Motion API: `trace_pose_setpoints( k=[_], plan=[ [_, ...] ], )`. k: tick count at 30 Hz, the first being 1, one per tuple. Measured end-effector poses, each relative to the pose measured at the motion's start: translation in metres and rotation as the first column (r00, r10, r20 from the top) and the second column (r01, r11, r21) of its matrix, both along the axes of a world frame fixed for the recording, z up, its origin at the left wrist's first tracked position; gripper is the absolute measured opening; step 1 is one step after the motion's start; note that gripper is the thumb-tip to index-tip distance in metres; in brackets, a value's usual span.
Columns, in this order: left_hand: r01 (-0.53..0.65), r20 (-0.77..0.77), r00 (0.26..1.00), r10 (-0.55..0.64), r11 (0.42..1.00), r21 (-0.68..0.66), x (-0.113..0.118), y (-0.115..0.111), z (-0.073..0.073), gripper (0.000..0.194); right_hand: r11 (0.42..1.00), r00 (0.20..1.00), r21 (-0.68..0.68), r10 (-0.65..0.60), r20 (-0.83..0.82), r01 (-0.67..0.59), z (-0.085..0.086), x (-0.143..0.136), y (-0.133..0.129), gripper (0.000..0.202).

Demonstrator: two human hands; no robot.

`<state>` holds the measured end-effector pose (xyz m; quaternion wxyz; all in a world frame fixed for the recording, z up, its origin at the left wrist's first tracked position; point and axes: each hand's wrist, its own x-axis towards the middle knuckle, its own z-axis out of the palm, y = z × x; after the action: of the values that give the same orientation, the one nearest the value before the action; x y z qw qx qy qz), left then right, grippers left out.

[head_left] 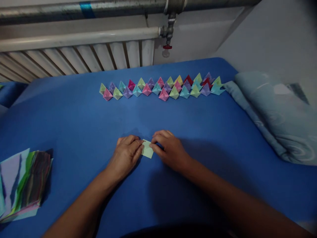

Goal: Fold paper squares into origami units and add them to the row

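A small pale green piece of folded paper (148,150) lies low over the blue surface, between my two hands. My left hand (125,151) grips its left edge, with the fingers bent together and the thumb at the paper's side. On the right edge, my right hand (169,147) pinches the same paper between thumb and fingers. Farther back, two staggered rows of folded paper shapes (146,89) in pink, green, purple, blue, yellow and red run across the surface.
A stack of coloured paper sheets (31,181) lies at the left on the blue surface (81,122). At the right is a folded light blue blanket (279,112). A white radiator (99,56), a metal pipe (49,12) and a red-handled valve (167,47) are behind.
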<state>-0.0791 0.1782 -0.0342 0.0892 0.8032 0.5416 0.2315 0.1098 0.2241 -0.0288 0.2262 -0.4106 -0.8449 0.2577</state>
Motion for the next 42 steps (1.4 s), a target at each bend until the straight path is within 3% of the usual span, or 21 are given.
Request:
trace_pose_setpoints(
  k=[9, 30, 35, 42],
  plan=[
    [-0.069, -0.008, 0.998, 0.069, 0.994, -0.079, 0.004, 0.001, 0.002, 0.015, 0.999, 0.996, -0.008, -0.031, 0.086, 0.031, 0.002, -0.003, 0.000, 0.014],
    [-0.183, -0.012, 0.983, 0.183, 0.979, -0.094, 0.009, 0.006, 0.002, 0.006, 0.997, 0.986, 0.071, -0.045, 0.160, 0.034, 0.004, -0.011, 0.000, 0.012],
    [-0.107, -0.009, 0.994, 0.106, 0.990, -0.096, 0.006, 0.005, 0.002, 0.012, 0.998, 0.986, 0.059, -0.045, 0.163, 0.036, 0.006, -0.011, 0.001, 0.012],
    [-0.056, -0.019, 0.998, 0.054, 0.994, -0.099, -0.001, 0.004, 0.002, 0.018, 0.995, 0.990, -0.066, -0.063, 0.128, 0.071, 0.007, -0.001, 0.008, 0.005]
  ],
)
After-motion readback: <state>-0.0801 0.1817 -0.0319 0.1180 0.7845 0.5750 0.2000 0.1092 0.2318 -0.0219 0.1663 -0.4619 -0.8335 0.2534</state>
